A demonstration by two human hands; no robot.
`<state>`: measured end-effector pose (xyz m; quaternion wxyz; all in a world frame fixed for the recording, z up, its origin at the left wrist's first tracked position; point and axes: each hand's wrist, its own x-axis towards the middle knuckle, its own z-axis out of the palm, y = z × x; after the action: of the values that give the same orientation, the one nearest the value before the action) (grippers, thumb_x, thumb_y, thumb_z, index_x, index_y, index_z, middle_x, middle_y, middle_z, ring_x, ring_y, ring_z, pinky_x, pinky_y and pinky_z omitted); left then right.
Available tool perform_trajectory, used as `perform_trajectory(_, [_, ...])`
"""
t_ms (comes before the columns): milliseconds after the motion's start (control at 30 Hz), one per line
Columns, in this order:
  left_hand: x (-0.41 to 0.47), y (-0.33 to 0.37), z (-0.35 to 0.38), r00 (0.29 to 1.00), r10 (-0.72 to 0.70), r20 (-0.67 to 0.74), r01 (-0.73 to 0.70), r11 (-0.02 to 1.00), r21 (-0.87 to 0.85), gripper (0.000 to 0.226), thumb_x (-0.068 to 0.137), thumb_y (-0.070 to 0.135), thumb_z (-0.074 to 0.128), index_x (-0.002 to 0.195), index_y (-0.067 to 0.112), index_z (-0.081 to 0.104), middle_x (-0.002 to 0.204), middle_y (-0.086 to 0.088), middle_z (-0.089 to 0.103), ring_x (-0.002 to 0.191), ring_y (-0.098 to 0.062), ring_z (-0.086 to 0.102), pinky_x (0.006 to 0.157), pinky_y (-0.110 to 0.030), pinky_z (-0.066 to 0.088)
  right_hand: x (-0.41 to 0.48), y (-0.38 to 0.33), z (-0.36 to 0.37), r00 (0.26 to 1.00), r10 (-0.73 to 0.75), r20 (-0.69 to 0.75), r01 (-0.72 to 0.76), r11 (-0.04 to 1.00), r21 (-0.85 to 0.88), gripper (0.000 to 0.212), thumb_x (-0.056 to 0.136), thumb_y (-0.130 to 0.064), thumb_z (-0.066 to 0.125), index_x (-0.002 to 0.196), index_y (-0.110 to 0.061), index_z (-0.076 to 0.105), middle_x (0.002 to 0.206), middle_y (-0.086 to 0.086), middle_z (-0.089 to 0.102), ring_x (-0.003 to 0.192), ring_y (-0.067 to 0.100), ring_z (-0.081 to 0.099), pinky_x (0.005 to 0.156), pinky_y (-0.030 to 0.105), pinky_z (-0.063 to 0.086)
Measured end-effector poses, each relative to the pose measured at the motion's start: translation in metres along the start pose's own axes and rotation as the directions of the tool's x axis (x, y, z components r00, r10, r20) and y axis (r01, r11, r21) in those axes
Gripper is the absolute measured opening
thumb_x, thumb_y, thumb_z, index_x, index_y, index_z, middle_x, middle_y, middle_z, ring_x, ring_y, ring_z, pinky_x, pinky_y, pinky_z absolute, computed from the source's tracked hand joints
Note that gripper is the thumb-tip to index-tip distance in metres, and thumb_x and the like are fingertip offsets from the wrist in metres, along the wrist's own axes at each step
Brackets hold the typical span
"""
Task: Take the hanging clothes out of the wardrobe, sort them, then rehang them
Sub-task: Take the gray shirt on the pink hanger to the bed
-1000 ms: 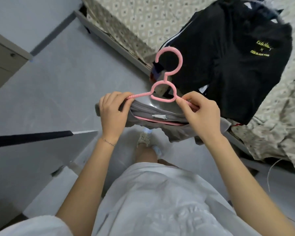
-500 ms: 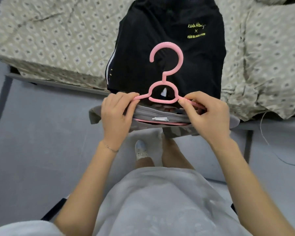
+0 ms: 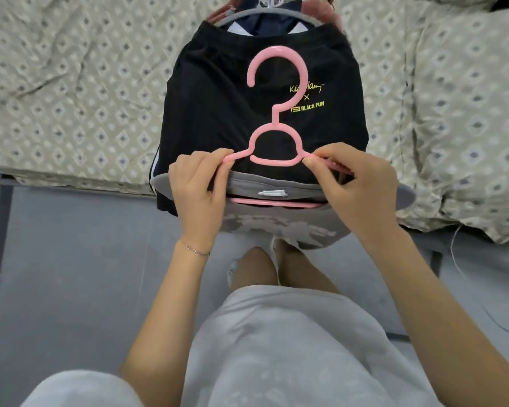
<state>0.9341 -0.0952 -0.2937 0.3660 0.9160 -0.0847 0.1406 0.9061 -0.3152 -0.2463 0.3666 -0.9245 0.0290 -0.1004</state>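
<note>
Now pink hanger [image 3: 275, 114] centred over black garment [image 3: 212, 113], perhaps closer; grip unchanged.

The outer ends of the pink hanger [image 3: 276, 163] are covered by the left hand [image 3: 200, 189], the right hand [image 3: 356, 186] and the grey garment [image 3: 247, 185] draped over it. The yellow script [image 3: 315, 89] on the black garment [image 3: 212, 113] is crossed by the hanger's hook and cannot be read. The further clothes [image 3: 262, 26] beyond it are cut off by the top edge.

Grey garment [image 3: 276, 188] on upright pink hanger [image 3: 275, 113].
</note>
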Motion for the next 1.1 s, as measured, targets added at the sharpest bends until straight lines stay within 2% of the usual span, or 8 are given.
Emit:
perform_trajectory(100, [0.034,-0.007,0.020,1.000,-0.005,-0.011,0.005,1.000,0.005,0.033,0.106,0.027,0.046,0.103,0.009,0.074,0.081,-0.004,0.064,0.073,-0.028,0.053,0.070,-0.050,0.041,0.038,0.014,0.008,1.000,0.004,0.007,-0.005,1.000,0.010,0.024,0.096,-0.036,0.063,0.091,-0.015,0.073,0.070,-0.017,0.058,0.063,0.004,0.052,0.054,0.016,0.040])
perform_trajectory(367, [0.139,-0.048,0.084,1.000,0.021,-0.004,-0.021,1.000,-0.022,0.030,0.105,0.026,0.049,0.102,0.010,0.074,0.080,-0.005,0.064,0.072,-0.028,0.054,0.068,-0.052,0.042,0.151,0.056,0.043,0.999,0.043,-0.004,-0.043,0.999,-0.006,0.028,0.095,-0.042,0.060,0.088,-0.018,0.073,0.069,-0.020,0.054,0.063,0.004,0.049,0.055,0.009,0.031])
perform_trajectory(533, [0.195,-0.078,0.130,0.998,0.012,0.059,-0.009,0.999,-0.054,0.025,0.103,0.023,0.053,0.101,0.009,0.074,0.078,-0.004,0.062,0.072,-0.025,0.052,0.070,-0.049,0.042,0.207,0.086,0.072,0.996,0.079,-0.039,-0.081,0.996,-0.039,0.026,0.094,-0.040,0.061,0.087,-0.018,0.074,0.070,-0.010,0.067,0.062,0.008,0.057,0.054,0.027,0.044])
perform_trajectory(667, [0.232,-0.099,0.157,0.995,0.007,0.096,-0.001,0.998,-0.064,0.022,0.102,0.020,0.055,0.100,0.008,0.074,0.076,-0.005,0.060,0.071,-0.025,0.051,0.071,-0.049,0.041,0.244,0.104,0.092,0.992,0.101,-0.072,-0.106,0.992,-0.064,0.025,0.094,-0.040,0.061,0.090,-0.020,0.075,0.076,-0.011,0.070,0.067,0.000,0.055,0.057,0.014,0.038])
perform_trajectory(800, [0.275,-0.114,0.183,0.996,0.034,0.085,-0.025,0.994,-0.103,0.018,0.101,0.017,0.058,0.100,0.008,0.074,0.079,-0.006,0.063,0.072,-0.028,0.054,0.069,-0.053,0.043,0.287,0.120,0.107,0.986,0.100,-0.133,-0.108,0.993,-0.052,0.025,0.095,-0.040,0.061,0.090,-0.020,0.076,0.079,-0.011,0.072,0.070,0.002,0.059,0.058,0.016,0.039])
perform_trajectory(967, [0.340,-0.129,0.215,0.990,0.114,0.077,-0.104,0.987,-0.121,0.019,0.101,0.016,0.059,0.101,0.007,0.075,0.084,-0.005,0.068,0.078,-0.016,0.054,0.076,-0.032,0.043,0.338,0.140,0.122,0.963,0.154,-0.219,-0.156,0.988,0.009,0.025,0.093,-0.041,0.061,0.088,-0.021,0.075,0.071,-0.017,0.062,0.066,0.001,0.052,0.057,0.019,0.037])
perform_trajectory(1100, [0.339,-0.155,0.249,0.986,0.050,0.162,-0.031,0.993,-0.118,0.022,0.102,0.023,0.056,0.104,0.011,0.074,0.096,-0.003,0.071,0.089,-0.026,0.062,0.082,-0.051,0.047,0.352,0.171,0.147,0.969,0.216,-0.117,-0.218,0.976,-0.006,0.026,0.093,-0.043,0.060,0.089,-0.022,0.075,0.070,-0.018,0.063,0.067,0.003,0.054,0.058,0.019,0.040])
